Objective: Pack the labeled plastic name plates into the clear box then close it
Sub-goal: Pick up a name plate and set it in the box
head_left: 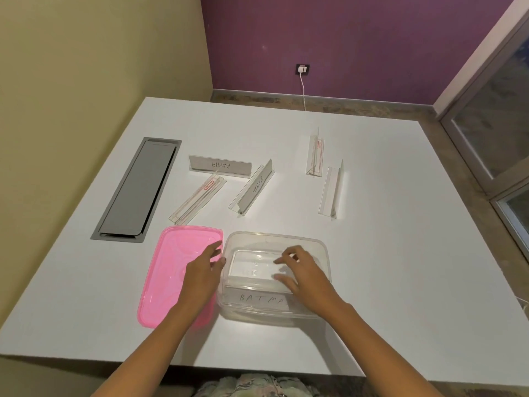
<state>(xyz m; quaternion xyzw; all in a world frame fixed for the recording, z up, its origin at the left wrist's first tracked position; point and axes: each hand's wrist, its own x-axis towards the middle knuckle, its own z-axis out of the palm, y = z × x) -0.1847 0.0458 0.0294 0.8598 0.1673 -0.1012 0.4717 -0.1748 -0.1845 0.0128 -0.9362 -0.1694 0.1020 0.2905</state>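
With the BATMAN name plate (262, 298) laid inside the clear box (320, 247) and both the left hand (204, 270) and right hand (303, 275) held open and empty, remaining plates may jam if inserted crosswise, preventing closure by the pink lid (160, 282).

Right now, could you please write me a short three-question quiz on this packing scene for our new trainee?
1. True or false: the pink lid is already closed on the clear box.
2. How many name plates lie on the white table outside the box? A) three B) five C) seven
3. Fill in: the right hand reaches into the box above the plate whose label starts with ____.

Key:
1. False: the lid lies flat on the table to the left of the box, under the left hand.
2. B: the ALPHA plate, the ZEBRA plate and three more.
3. BATMA, on the plate inside the box.
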